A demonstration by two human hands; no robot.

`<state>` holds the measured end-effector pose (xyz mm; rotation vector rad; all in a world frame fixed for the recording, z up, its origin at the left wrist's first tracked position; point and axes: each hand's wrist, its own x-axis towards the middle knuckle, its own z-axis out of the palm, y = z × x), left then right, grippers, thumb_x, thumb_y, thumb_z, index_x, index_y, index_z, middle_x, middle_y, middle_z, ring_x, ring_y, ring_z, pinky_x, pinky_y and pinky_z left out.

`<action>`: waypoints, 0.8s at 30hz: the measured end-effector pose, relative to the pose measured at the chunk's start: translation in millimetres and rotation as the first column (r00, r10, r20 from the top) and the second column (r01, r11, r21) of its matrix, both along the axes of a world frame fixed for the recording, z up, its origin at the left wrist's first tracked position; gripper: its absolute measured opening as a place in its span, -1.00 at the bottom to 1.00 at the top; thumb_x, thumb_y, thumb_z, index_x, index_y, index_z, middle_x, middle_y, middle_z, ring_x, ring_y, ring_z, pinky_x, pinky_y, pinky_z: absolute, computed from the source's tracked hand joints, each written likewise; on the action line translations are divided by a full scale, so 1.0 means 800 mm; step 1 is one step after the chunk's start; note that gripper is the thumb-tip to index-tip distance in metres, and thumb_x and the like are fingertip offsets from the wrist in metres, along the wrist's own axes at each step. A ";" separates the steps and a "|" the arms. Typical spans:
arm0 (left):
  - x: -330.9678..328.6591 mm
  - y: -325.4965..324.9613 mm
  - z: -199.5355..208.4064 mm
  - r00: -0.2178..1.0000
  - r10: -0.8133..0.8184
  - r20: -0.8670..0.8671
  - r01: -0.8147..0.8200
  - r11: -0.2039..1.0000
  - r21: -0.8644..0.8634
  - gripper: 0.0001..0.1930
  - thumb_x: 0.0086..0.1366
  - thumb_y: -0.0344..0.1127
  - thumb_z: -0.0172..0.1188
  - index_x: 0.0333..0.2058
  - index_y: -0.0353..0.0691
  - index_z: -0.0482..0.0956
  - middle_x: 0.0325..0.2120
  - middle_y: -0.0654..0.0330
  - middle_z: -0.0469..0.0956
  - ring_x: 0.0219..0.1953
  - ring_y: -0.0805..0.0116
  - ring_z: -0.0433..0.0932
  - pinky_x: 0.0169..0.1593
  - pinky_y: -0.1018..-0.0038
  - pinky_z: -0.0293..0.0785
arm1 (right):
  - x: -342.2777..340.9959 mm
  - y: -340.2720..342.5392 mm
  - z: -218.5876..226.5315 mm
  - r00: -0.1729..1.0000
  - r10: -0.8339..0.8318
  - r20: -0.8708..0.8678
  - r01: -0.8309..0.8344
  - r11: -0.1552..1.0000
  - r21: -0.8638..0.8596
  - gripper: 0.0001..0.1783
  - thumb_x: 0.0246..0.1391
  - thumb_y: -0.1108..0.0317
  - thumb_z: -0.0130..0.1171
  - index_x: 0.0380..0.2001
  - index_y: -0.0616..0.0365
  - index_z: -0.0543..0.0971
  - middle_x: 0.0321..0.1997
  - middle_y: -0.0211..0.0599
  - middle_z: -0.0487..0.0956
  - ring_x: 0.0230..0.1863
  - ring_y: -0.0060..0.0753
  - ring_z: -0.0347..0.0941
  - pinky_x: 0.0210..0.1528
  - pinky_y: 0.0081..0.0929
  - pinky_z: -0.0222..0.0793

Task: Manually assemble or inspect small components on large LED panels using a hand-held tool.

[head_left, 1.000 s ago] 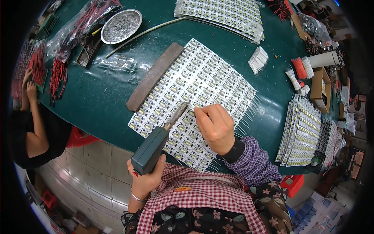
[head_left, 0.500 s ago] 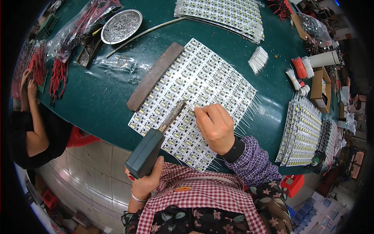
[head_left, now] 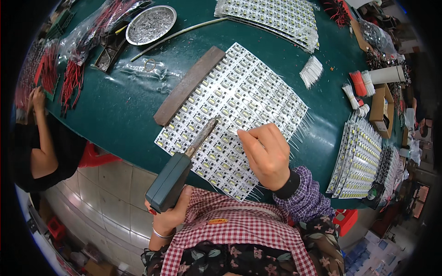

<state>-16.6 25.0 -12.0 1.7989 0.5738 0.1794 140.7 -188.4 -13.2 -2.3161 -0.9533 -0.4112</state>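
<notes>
My left hand (head_left: 171, 216) is wrapped round the handle of a dark green soldering gun (head_left: 169, 181). Its worn metal tip points up and away, over the middle of a white panel of small LED circuit boards (head_left: 258, 92). Right of the tip, my right hand (head_left: 269, 154) pinches what look like thin white wires (head_left: 233, 131) between thumb and forefinger, just above the panel. Short white wires stick out along the panel's right edge. A brown bar (head_left: 189, 87) lies along the panel's upper left edge.
Loose white wires (head_left: 311, 72) lie beyond the panel. Stacked LED panels stand at the far side (head_left: 271, 20) and at the right (head_left: 354, 156). A metal bowl of scraps (head_left: 151, 25) is at the far left. A co-worker's hands (head_left: 37, 99) are near red wires (head_left: 72, 83).
My right hand has drawn back slightly to the right, away from the soldering tip, still pinching. The soldering gun stays nearly in place over the panel. The whole view has shifted a little.
</notes>
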 end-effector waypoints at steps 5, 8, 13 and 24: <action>-0.003 0.004 -0.001 0.993 -0.111 0.028 0.103 0.972 0.210 -0.84 0.10 -0.40 0.47 -0.33 -0.29 0.73 -0.47 0.18 0.71 -0.53 0.33 0.68 -0.40 0.50 0.53 | 0.011 0.003 -0.022 0.999 0.024 -0.035 -0.023 1.000 0.003 -0.68 -0.18 0.62 0.27 -0.23 0.31 0.62 -0.36 -0.26 0.53 -0.33 -0.27 0.45 -0.37 -0.39 0.41; 0.000 0.003 0.000 0.989 -0.134 0.055 0.118 0.965 0.233 -0.83 0.10 -0.41 0.47 -0.33 -0.30 0.73 -0.46 0.17 0.71 -0.52 0.32 0.68 -0.40 0.49 0.53 | 0.011 0.002 -0.026 0.998 0.028 -0.055 -0.028 1.000 0.001 -0.67 -0.19 0.63 0.27 -0.23 0.31 0.61 -0.35 -0.25 0.52 -0.33 -0.26 0.44 -0.36 -0.39 0.42; 0.011 0.003 0.000 0.982 -0.141 0.129 0.118 0.978 0.172 -0.82 0.11 -0.42 0.44 -0.31 -0.35 0.71 -0.47 0.13 0.68 -0.52 0.34 0.66 -0.41 0.50 0.53 | 0.011 0.001 -0.028 0.998 0.027 -0.065 -0.028 1.000 -0.011 -0.67 -0.18 0.63 0.25 -0.22 0.32 0.61 -0.34 -0.24 0.52 -0.32 -0.25 0.45 -0.35 -0.40 0.42; 0.011 0.001 0.000 0.987 -0.140 0.074 0.137 0.989 0.049 -0.83 0.12 -0.48 0.41 -0.31 -0.39 0.67 -0.45 0.14 0.63 -0.50 0.39 0.62 -0.41 0.53 0.49 | 0.009 0.000 -0.029 0.998 0.033 -0.059 -0.036 0.998 -0.060 -0.65 -0.16 0.60 0.23 -0.19 0.36 0.60 -0.31 -0.21 0.52 -0.28 -0.22 0.43 -0.28 -0.38 0.43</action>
